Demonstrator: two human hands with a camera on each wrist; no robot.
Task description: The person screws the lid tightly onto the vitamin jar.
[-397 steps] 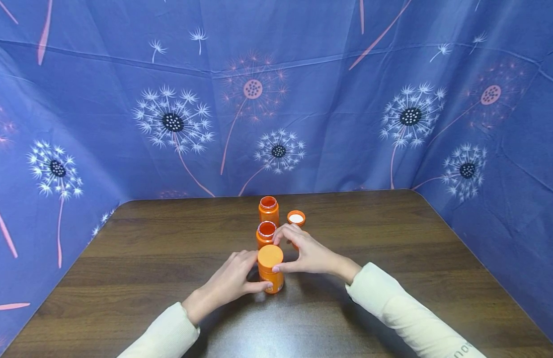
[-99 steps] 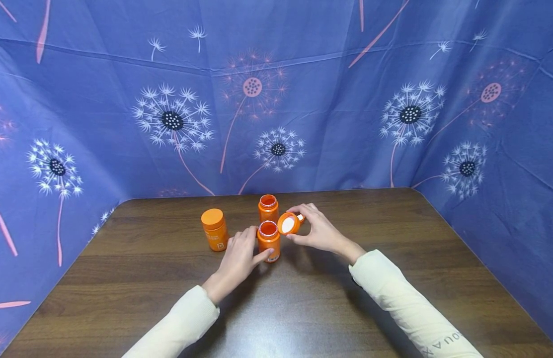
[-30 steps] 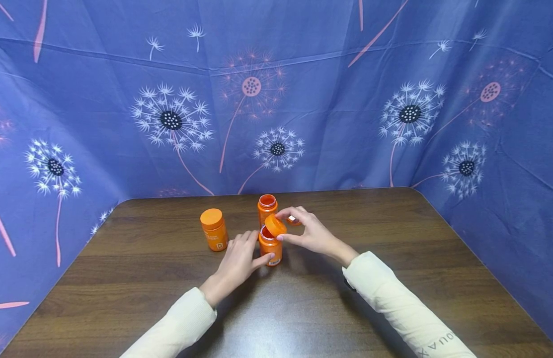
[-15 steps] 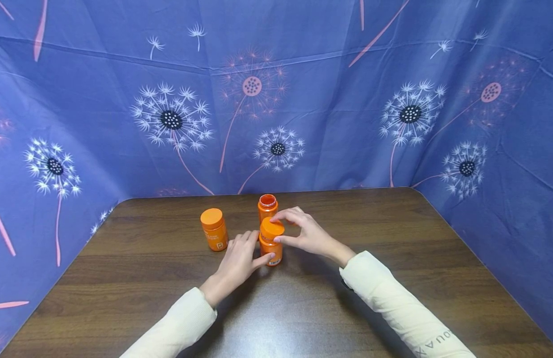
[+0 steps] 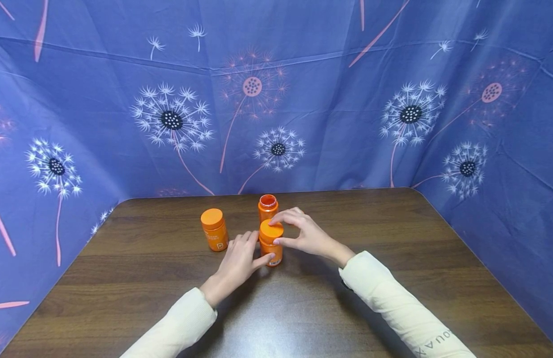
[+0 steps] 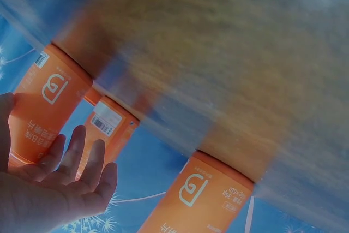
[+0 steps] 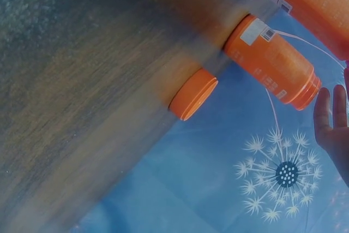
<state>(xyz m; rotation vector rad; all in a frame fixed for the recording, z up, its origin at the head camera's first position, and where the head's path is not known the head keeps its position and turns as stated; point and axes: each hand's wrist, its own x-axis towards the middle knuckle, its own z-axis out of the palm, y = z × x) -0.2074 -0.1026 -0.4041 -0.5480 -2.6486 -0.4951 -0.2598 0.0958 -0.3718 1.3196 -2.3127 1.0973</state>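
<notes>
Your right hand [image 5: 305,236] pinches the lid [image 5: 271,229], just above where your left hand's [image 5: 236,261] curled fingers grip the bottle [image 5: 269,248], its long axis upright between both.

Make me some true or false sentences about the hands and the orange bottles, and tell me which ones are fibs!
1. The left hand grips the front bottle. True.
2. The right hand touches nothing. False: the right hand pinches the front lid, on the front bottle.
3. The back bottle is open at the top. True.
4. The left bottle is open too. False: the left bottle is closed.
5. A loose lid rests on the table near the back bottle. True.
6. The cloth behind is plain green. False: the cloth is blue with dandelions.
</notes>
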